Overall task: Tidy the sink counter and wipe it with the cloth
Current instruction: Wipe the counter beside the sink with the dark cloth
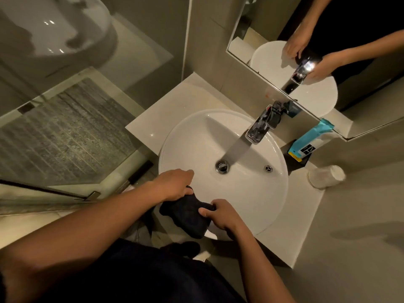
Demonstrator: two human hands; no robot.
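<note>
A dark cloth (185,216) is bunched over the near rim of the round white basin (251,193). My left hand (172,184) grips its left end and my right hand (220,213) grips its right end, so the cloth hangs between them. The pale counter (161,114) surrounds the basin. The chrome tap (260,125) stands at the back of the basin, and the drain (222,166) sits in the middle of the bowl.
A light blue packet (310,138) leans on a black box at the back right. A plastic cup (325,177) lies on its side right of the basin. The mirror (328,51) hangs behind, a glass shower screen (65,132) to the left.
</note>
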